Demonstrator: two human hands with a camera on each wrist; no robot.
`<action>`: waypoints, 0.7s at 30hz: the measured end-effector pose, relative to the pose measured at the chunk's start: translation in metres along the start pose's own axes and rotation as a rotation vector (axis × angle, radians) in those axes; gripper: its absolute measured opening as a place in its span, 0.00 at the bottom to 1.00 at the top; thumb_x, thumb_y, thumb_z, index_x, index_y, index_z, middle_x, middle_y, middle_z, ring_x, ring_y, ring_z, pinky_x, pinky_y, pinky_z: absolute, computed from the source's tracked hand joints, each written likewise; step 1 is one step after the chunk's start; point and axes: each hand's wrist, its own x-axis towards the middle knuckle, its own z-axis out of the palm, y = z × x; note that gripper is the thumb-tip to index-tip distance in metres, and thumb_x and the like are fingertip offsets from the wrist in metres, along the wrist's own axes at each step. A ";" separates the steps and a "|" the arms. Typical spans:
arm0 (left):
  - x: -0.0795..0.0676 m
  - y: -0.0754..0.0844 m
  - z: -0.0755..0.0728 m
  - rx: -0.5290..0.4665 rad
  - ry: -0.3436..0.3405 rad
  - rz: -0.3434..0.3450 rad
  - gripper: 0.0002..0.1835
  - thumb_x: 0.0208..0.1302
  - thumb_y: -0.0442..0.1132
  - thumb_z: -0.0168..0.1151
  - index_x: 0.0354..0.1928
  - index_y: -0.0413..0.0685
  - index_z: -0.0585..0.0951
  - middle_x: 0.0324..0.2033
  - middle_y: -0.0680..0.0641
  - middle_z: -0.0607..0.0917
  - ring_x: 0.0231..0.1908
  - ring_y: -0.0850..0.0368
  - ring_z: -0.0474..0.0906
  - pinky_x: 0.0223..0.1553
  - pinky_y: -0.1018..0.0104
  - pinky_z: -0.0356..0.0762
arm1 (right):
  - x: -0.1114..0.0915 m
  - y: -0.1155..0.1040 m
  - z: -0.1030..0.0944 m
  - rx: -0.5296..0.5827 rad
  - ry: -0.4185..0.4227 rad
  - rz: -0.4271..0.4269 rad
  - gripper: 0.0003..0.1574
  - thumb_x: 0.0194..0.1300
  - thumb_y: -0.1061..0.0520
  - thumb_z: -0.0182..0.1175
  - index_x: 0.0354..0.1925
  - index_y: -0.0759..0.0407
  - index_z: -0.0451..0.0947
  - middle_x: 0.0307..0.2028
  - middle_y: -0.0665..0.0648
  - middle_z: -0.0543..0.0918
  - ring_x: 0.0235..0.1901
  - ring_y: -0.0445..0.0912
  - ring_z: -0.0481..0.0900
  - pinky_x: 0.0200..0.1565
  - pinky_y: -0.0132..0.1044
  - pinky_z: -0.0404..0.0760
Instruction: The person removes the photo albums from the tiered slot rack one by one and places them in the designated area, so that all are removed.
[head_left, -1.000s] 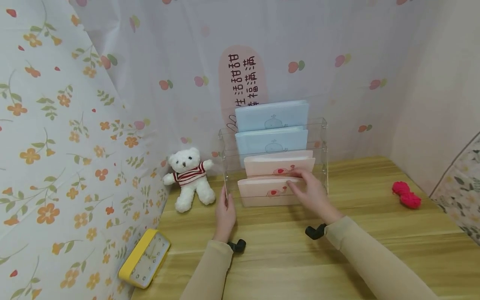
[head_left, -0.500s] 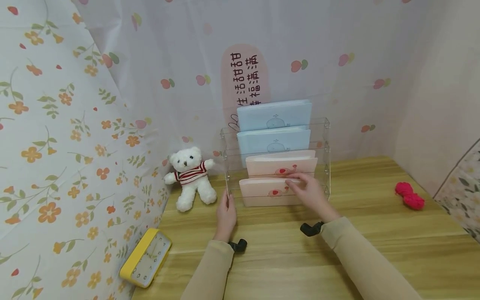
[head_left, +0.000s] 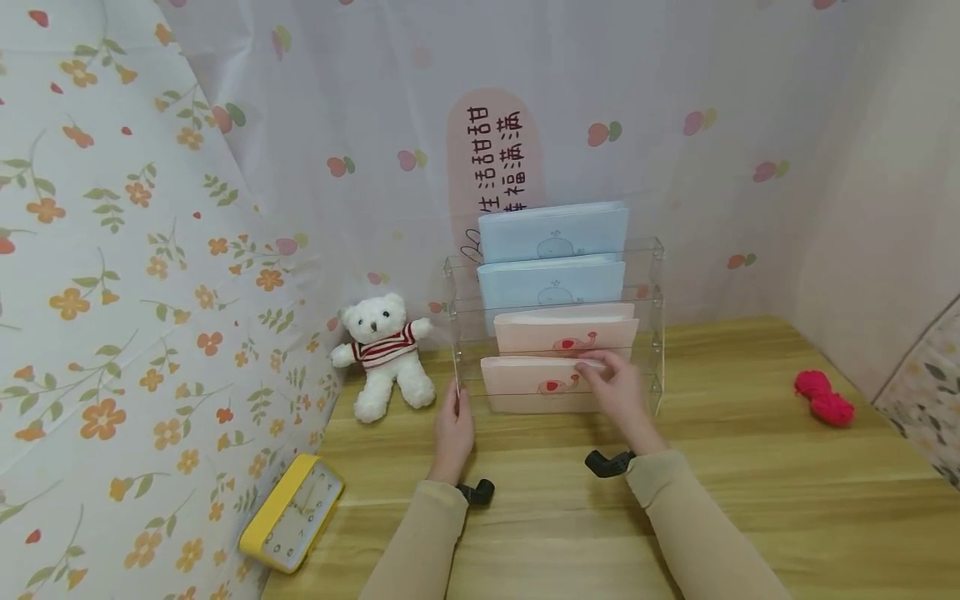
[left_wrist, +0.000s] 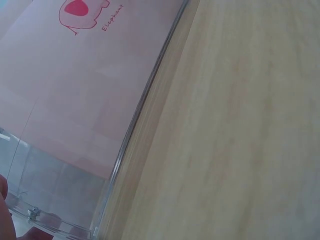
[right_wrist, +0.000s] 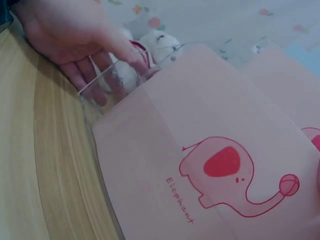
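Observation:
A clear acrylic file rack (head_left: 657,333) stands on the wooden table with folders in its tiers. My left hand (head_left: 453,435) grips the rack's lower left side panel; the right wrist view shows the thumb on one face and the fingers behind. In the front tier sits a pink folder (head_left: 525,383) with a red elephant print. At its upper right edge, my right hand (head_left: 621,398) pinches it between thumb and fingers. Behind it stand another pink folder (head_left: 525,332) and two blue whale-print folders, the lower one (head_left: 517,283) and the upper one (head_left: 517,235).
A white teddy bear (head_left: 392,375) in a striped top sits left of the rack. A yellow alarm clock (head_left: 294,512) lies tilted at the table's left edge. Pink yarn (head_left: 825,398) lies at the right. Printed cloth (head_left: 360,100) hangs behind and on the left.
The right forearm and wrist have swung left, while the right fingertips stay at the front pink folder's top edge. My left hand keeps its hold on the rack. The view has shifted slightly.

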 end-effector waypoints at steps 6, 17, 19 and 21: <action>0.005 -0.009 0.003 0.015 -0.019 -0.041 0.28 0.88 0.58 0.50 0.81 0.60 0.75 0.69 0.45 0.87 0.70 0.48 0.83 0.68 0.44 0.84 | -0.003 0.003 0.002 0.059 0.046 -0.017 0.10 0.76 0.57 0.72 0.50 0.63 0.89 0.49 0.69 0.92 0.23 0.33 0.74 0.24 0.27 0.72; 0.012 -0.023 0.006 -0.040 -0.031 -0.087 0.29 0.87 0.62 0.51 0.81 0.64 0.75 0.71 0.46 0.85 0.70 0.49 0.83 0.71 0.43 0.82 | -0.007 -0.016 0.001 0.179 0.239 -0.131 0.08 0.69 0.66 0.75 0.45 0.68 0.90 0.38 0.72 0.91 0.18 0.30 0.67 0.21 0.23 0.64; 0.010 -0.021 0.005 -0.032 -0.037 -0.097 0.29 0.87 0.61 0.51 0.81 0.63 0.74 0.71 0.46 0.86 0.69 0.47 0.83 0.71 0.42 0.82 | -0.009 -0.023 -0.003 0.170 0.259 -0.145 0.08 0.68 0.66 0.76 0.45 0.67 0.90 0.39 0.58 0.93 0.19 0.30 0.68 0.22 0.23 0.65; 0.008 -0.017 0.004 -0.022 -0.042 -0.108 0.28 0.87 0.60 0.52 0.81 0.64 0.74 0.72 0.47 0.84 0.71 0.47 0.82 0.72 0.42 0.81 | -0.012 -0.031 -0.009 0.163 0.271 -0.154 0.08 0.68 0.67 0.76 0.45 0.66 0.91 0.38 0.44 0.91 0.20 0.31 0.69 0.23 0.23 0.67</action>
